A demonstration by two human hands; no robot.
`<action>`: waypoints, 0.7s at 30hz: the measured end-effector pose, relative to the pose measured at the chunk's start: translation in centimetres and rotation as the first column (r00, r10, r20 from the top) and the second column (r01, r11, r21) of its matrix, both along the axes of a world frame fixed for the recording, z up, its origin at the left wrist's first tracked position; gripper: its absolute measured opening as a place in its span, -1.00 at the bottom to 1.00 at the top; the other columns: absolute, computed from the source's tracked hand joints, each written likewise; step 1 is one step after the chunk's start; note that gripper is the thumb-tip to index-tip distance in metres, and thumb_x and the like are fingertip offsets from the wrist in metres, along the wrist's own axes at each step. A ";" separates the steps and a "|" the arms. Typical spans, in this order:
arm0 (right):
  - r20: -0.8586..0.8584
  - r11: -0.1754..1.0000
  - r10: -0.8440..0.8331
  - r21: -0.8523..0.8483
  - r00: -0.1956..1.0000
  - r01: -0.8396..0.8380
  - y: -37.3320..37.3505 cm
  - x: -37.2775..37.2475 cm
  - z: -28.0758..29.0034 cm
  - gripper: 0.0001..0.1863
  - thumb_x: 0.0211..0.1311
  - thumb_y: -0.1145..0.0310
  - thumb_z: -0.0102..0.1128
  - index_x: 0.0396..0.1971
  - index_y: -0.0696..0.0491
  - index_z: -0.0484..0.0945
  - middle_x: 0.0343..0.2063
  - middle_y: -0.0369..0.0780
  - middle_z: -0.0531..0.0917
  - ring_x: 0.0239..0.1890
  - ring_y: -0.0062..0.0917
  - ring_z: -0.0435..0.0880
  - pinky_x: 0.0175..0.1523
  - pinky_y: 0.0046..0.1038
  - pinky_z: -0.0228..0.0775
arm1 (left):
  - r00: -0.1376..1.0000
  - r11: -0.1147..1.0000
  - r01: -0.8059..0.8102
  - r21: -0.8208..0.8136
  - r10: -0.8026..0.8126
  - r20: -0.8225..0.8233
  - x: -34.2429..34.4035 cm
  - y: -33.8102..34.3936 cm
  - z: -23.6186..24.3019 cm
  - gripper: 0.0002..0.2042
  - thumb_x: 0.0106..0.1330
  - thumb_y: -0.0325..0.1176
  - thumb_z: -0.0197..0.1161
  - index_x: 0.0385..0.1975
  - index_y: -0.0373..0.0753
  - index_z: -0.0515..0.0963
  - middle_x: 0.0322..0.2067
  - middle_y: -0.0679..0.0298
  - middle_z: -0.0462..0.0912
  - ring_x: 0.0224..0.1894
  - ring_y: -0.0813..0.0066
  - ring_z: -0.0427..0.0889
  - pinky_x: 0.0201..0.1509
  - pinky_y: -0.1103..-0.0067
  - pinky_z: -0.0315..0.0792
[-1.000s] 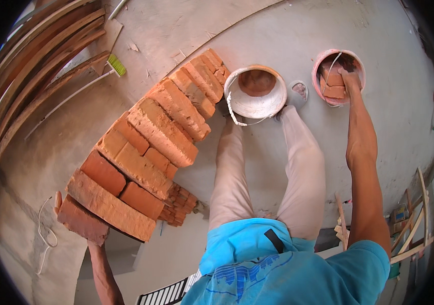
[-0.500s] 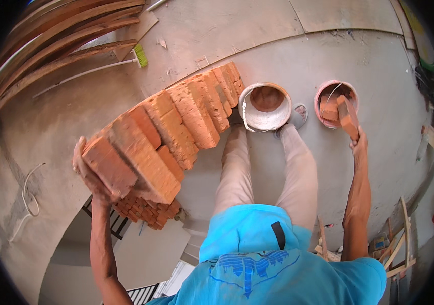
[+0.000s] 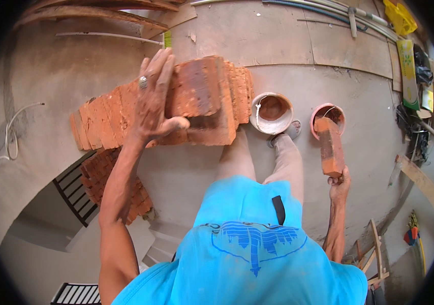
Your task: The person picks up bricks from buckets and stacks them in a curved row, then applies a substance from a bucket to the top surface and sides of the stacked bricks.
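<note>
L arm (image 3: pixel 117 254) comes up from the bottom w/ a small bend at the elbow (image 3: pixel 109 219). L hand (image 3: pixel 152 104) is spread out, back of it facing up, fingers (image 3: pixel 165 73) long & pointing away from the body – L thumb (image 3: pixel 175 124) sticks out to the right. R arm (image 3: pixel 335 231) is up front too, but mostly just the forearm shows. R hand (image 3: pixel 340 184) is bent in a grip – R wrist (image 3: pixel 337 202) looks abt straight. Both hands are well apart, L one farther fwd.
</note>
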State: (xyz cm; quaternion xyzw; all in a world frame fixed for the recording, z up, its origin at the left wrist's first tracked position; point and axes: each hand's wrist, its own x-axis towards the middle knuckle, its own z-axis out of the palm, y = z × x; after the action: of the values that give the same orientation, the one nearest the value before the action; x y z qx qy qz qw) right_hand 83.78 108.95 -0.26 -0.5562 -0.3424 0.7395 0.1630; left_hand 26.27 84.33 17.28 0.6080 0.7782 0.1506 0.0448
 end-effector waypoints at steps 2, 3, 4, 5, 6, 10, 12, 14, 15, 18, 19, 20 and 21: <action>-0.148 0.994 0.110 0.006 0.983 -0.110 -1.0 -3.6 4.5 -0.42 0.28 -0.16 0.32 -0.04 0.08 0.56 -0.32 -0.35 0.62 -0.42 -0.67 0.54 -0.37 -0.50 0.44 | 1.000 0.992 -0.011 0.124 0.009 0.016 0.6 -0.3 0.8 0.07 0.26 0.57 -0.05 0.49 -0.32 0.15 0.45 -0.12 0.16 0.51 -0.15 0.13 0.58 -0.01 -0.08; -0.164 0.996 0.090 0.024 0.982 -0.087 -1.9 -5.8 6.6 -0.36 0.24 -0.17 0.35 0.00 0.12 0.54 -0.26 -0.31 0.64 -0.35 -0.61 0.59 -0.28 -0.46 0.49 | 0.995 0.976 -0.093 0.196 0.087 0.038 1.3 -0.6 1.4 0.01 0.31 0.51 -0.04 0.47 -0.32 0.19 0.43 -0.13 0.19 0.50 -0.13 0.15 0.56 0.02 -0.04; -0.177 0.997 0.064 0.046 0.982 -0.057 -3.1 -8.3 8.8 -0.30 0.19 -0.18 0.39 0.03 0.15 0.53 -0.21 -0.27 0.66 -0.27 -0.56 0.65 -0.18 -0.43 0.55 | 0.985 0.948 -0.168 0.270 0.155 0.070 2.2 -1.1 1.8 -0.06 0.36 0.45 -0.03 0.44 -0.32 0.23 0.42 -0.13 0.22 0.49 -0.11 0.18 0.55 0.05 0.00; -0.191 0.998 0.039 0.060 0.981 -0.028 -3.9 -10.4 10.7 -0.24 0.15 -0.19 0.43 0.07 0.19 0.51 -0.16 -0.23 0.68 -0.20 -0.51 0.70 -0.08 -0.39 0.61 | 0.969 0.911 -0.245 0.332 0.221 0.107 3.2 -1.7 2.6 -0.13 0.41 0.39 -0.02 0.42 -0.32 0.27 0.41 -0.14 0.24 0.48 -0.09 0.20 0.54 0.09 0.04; -0.218 0.997 0.069 0.038 0.973 -0.063 -4.7 -12.2 12.6 -0.22 0.09 -0.20 0.46 0.03 0.20 0.51 -0.14 -0.21 0.67 -0.17 -0.50 0.71 -0.06 -0.39 0.61 | 0.952 0.875 -0.304 0.377 0.291 0.093 4.5 -2.9 3.2 -0.27 0.50 0.26 -0.01 0.32 -0.34 0.39 0.32 -0.11 0.35 0.39 0.00 0.32 0.43 0.18 0.23; -0.361 0.950 0.284 -0.022 0.888 -0.313 -6.0 -17.8 17.8 -0.14 -0.07 -0.23 0.56 -0.05 0.24 0.51 -0.14 -0.17 0.65 -0.10 -0.48 0.70 0.04 -0.41 0.59 | 0.679 0.839 -0.541 -0.060 0.478 0.557 10.1 -6.9 7.7 -0.25 0.44 0.31 0.07 0.14 -0.42 0.47 0.06 0.02 0.54 0.08 0.16 0.57 0.16 0.30 0.50; -0.378 0.884 0.439 0.020 0.815 -0.467 -6.3 -20.5 18.5 -0.09 -0.17 -0.32 0.56 -0.13 0.25 0.54 -0.20 -0.22 0.63 -0.17 -0.54 0.66 -0.05 -0.47 0.53 | 0.226 0.804 -0.565 -0.184 0.366 0.903 11.8 -8.7 7.0 -0.25 0.42 0.31 0.10 0.13 -0.42 0.45 0.02 0.03 0.57 0.03 0.24 0.61 0.10 0.36 0.53; -0.358 0.792 0.599 0.135 0.716 -0.595 -6.5 -23.3 17.9 -0.10 -0.18 -0.38 0.52 -0.20 0.23 0.57 -0.25 -0.24 0.61 -0.25 -0.58 0.61 -0.18 -0.52 0.45 | -0.164 0.781 -0.574 -0.246 0.184 0.969 12.4 -9.4 6.6 -0.27 0.42 0.28 0.15 0.12 -0.42 0.43 -0.02 0.04 0.60 -0.01 0.32 0.63 0.06 0.40 0.56; -0.335 0.732 0.674 0.187 0.658 -0.655 -6.7 -24.8 17.5 -0.10 -0.19 -0.41 0.50 -0.24 0.23 0.58 -0.27 -0.26 0.60 -0.29 -0.60 0.59 -0.25 -0.54 0.41 | -0.287 0.758 -0.601 -0.255 0.094 0.953 12.4 -9.5 6.6 -0.30 0.42 0.24 0.19 0.12 -0.41 0.43 -0.04 0.05 0.61 -0.03 0.36 0.64 0.05 0.42 0.57; -0.181 0.530 0.848 0.288 0.498 -0.798 -7.5 -29.4 18.1 -0.10 -0.17 -0.48 0.40 -0.31 0.20 0.57 -0.36 -0.32 0.54 -0.31 -0.66 0.50 -0.29 -0.53 0.29 | -0.346 0.701 -0.641 -0.311 0.098 0.933 11.7 -10.9 5.2 -0.40 0.41 0.07 0.31 0.11 -0.40 0.40 -0.11 0.08 0.65 -0.07 0.40 0.68 0.00 0.42 0.62; -0.141 0.450 0.893 0.293 0.428 -0.843 -7.6 -30.7 18.3 -0.11 -0.16 -0.48 0.40 -0.31 0.20 0.57 -0.37 -0.33 0.52 -0.30 -0.67 0.49 -0.27 -0.53 0.29 | -0.320 0.683 -0.651 -0.331 0.148 0.936 11.3 -11.5 4.9 -0.43 0.40 0.01 0.35 0.10 -0.39 0.40 -0.13 0.09 0.66 -0.09 0.41 0.69 -0.02 0.40 0.64; -0.115 0.432 0.901 0.356 0.419 -0.829 -8.0 -31.4 17.4 -0.21 -0.16 -0.35 0.43 -0.32 0.18 0.55 -0.40 -0.35 0.49 -0.32 -0.64 0.47 -0.27 -0.50 0.30 | -0.404 0.666 -0.640 -0.384 0.134 0.905 10.8 -11.8 5.4 -0.54 0.38 -0.20 0.40 0.05 -0.40 0.40 -0.14 0.10 0.68 -0.12 0.36 0.73 -0.05 0.36 0.70; -0.062 0.373 0.923 0.386 0.379 -0.844 -7.9 -32.7 17.4 -0.24 -0.17 -0.29 0.44 -0.32 0.19 0.55 -0.41 -0.35 0.49 -0.33 -0.62 0.47 -0.28 -0.50 0.29 | -0.437 0.655 -0.641 -0.399 0.115 0.892 10.6 -12.2 5.1 -0.55 0.38 -0.22 0.39 0.05 -0.40 0.40 -0.12 0.08 0.68 -0.12 0.35 0.73 -0.05 0.35 0.71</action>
State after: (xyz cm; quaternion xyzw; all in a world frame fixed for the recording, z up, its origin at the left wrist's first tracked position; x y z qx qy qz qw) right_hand 51.07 101.03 17.14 -0.1457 -0.6670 0.7174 -0.1384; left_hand 36.89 72.10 22.33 -0.0952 0.5596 0.6887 0.4510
